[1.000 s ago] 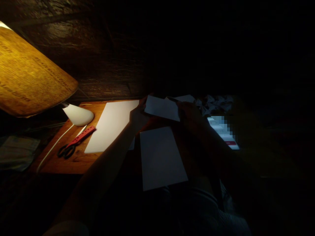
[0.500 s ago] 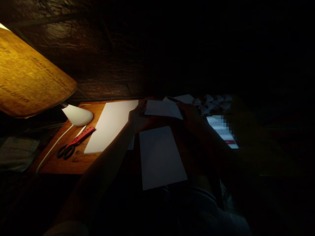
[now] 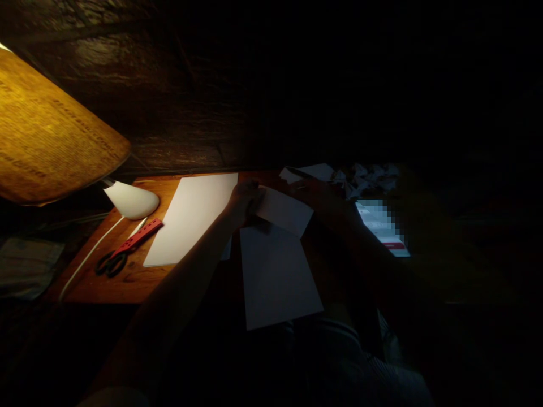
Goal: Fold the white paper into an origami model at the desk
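Observation:
A small sheet of white paper (image 3: 284, 210) is in my left hand (image 3: 246, 199), whose fingers are closed on its left end. The sheet tilts down to the right and overlaps the top of a larger white sheet (image 3: 280, 277) at the table's front edge. My right hand (image 3: 316, 195) is beside the small sheet's upper right side, deep in shadow. Its fingers point left, and whether they touch the paper is too dark to see. Behind that hand lie more pieces of white paper (image 3: 318, 170).
A stack of white paper (image 3: 195, 215) lies left on the wooden table (image 3: 144, 288). Farther left are scissors (image 3: 112, 263) with black handles, a red holed strip (image 3: 139, 236) and a lamp (image 3: 131, 200). Folded paper pieces (image 3: 360, 178) and a lit phone (image 3: 379, 223) are at right.
The small sheet has come down and turned, its right end now lower and over the larger sheet. My left hand has shifted slightly right and down; my right hand has moved slightly left.

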`<state>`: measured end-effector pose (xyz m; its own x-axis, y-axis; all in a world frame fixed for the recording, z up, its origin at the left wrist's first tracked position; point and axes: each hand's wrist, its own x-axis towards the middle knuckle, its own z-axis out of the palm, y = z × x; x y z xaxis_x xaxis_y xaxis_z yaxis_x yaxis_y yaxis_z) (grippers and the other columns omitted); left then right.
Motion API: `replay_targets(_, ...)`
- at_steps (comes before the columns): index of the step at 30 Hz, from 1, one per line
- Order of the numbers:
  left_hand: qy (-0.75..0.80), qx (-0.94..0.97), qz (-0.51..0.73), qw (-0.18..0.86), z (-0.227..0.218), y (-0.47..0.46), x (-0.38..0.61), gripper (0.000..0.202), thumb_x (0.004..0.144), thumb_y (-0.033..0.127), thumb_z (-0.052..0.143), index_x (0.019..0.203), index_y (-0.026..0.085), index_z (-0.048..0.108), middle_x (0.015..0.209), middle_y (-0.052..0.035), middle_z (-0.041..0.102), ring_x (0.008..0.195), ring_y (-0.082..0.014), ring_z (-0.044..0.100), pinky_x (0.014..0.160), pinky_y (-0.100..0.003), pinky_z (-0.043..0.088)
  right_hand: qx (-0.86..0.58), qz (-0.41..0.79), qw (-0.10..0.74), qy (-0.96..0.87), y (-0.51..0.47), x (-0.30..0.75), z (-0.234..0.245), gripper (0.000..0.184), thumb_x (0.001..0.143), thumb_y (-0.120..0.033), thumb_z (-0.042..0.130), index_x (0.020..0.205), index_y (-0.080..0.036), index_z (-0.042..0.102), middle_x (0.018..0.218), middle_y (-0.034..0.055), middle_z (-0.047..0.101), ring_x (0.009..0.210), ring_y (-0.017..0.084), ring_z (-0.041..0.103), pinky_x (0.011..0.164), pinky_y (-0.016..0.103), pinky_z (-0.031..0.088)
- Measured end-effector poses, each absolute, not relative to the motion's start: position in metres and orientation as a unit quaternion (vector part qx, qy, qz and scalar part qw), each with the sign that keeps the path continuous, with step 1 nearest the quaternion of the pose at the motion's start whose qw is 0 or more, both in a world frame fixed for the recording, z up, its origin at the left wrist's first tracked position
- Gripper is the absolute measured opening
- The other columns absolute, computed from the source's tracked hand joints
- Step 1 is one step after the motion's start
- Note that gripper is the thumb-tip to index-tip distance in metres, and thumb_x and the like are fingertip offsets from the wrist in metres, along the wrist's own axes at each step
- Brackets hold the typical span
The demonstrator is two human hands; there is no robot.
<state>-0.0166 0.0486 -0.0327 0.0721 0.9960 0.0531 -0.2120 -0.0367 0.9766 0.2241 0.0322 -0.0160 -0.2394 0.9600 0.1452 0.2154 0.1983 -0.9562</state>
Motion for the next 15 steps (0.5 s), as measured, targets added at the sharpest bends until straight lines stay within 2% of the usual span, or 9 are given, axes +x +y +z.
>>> replay_targets(4, 0.395, 0.489, 0.530, 0.570, -0.030, 0.045, -0.012, 0.036, 0.064, 0.026, 0.089, 0.093, 0.023, 0.067, 0.077, 0.0014, 0.068, 0.065, -0.0152, 0.067, 0.058, -0.027, 0.053, -0.419, 0.535, 0.355, -0.642, 0.022, 0.231, -0.006, 0.044, 0.092, -0.066, 0.074, 0.083, -0.022, 0.077, 0.081, 0.0062, 0.080, 0.072, 0.021, 0.073, 0.065, 0.032, 0.055)
replay_targets(7, 0.398, 0.503, 0.526, 0.559, -0.027, 0.042, -0.010, 0.038, 0.063, 0.025, 0.089, 0.095, 0.022, 0.069, 0.081, 0.0006, 0.070, 0.071, -0.0163, 0.069, 0.063, -0.027, 0.056, -0.407, 0.563, 0.361, -0.622, 0.020, 0.232, -0.002, 0.043, 0.083, -0.064, 0.083, 0.081, -0.021, 0.078, 0.082, 0.0060, 0.080, 0.070, 0.022, 0.074, 0.065, 0.033, 0.056)
replay_targets(9, 0.405, 0.514, 0.515, 0.554, -0.026, 0.041, -0.010, 0.039, 0.061, 0.025, 0.091, 0.095, 0.022, 0.071, 0.080, 0.0006, 0.071, 0.070, -0.0165, 0.069, 0.062, -0.027, 0.056, -0.401, 0.572, 0.353, -0.622, 0.021, 0.230, -0.001, 0.041, 0.078, -0.061, 0.088, 0.081, -0.021, 0.079, 0.082, 0.0056, 0.081, 0.070, 0.022, 0.074, 0.064, 0.033, 0.057)
replay_targets(12, 0.410, 0.511, 0.507, 0.560, -0.025, 0.040, -0.008, 0.045, 0.058, 0.026, 0.094, 0.098, 0.022, 0.074, 0.084, -0.0010, 0.075, 0.069, -0.0169, 0.070, 0.063, -0.028, 0.057, -0.409, 0.554, 0.314, -0.654, 0.022, 0.227, 0.000, 0.032, 0.077, -0.052, 0.090, 0.079, -0.021, 0.080, 0.079, 0.0041, 0.080, 0.069, 0.020, 0.073, 0.062, 0.030, 0.055)
replay_targets(15, 0.405, 0.470, 0.541, 0.568, -0.027, 0.041, -0.009, 0.044, 0.067, 0.039, 0.092, 0.103, 0.021, 0.075, 0.095, -0.0052, 0.080, 0.080, -0.0210, 0.075, 0.071, -0.032, 0.061, -0.425, 0.523, 0.317, -0.667, 0.022, 0.223, -0.001, 0.020, 0.080, -0.039, 0.087, 0.080, -0.022, 0.078, 0.078, 0.0027, 0.079, 0.067, 0.017, 0.069, 0.061, 0.027, 0.052)
